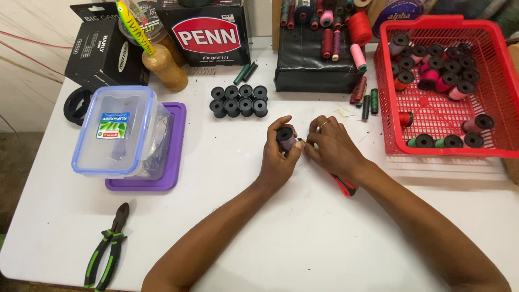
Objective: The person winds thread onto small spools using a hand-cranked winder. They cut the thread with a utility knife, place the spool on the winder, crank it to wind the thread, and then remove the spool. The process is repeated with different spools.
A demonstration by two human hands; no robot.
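My left hand (pixel 277 159) grips a small black spool with dark purple thread (pixel 286 136), held upright just above the white table (pixel 259 232). My right hand (pixel 332 147) is close beside it, fingertips pinched at the spool's side, apparently on the thread end; a ring shows on one finger. A red-handled tool (pixel 344 186) lies on the table under my right wrist, mostly hidden.
Several empty black spools (pixel 239 100) stand in two rows behind my hands. A red basket (pixel 486 92) at right holds several thread spools. A clear box on a purple lid (pixel 130 132) sits at left, green-handled pliers (pixel 108 249) lie near the front left edge, and boxes and thread cones line the back.
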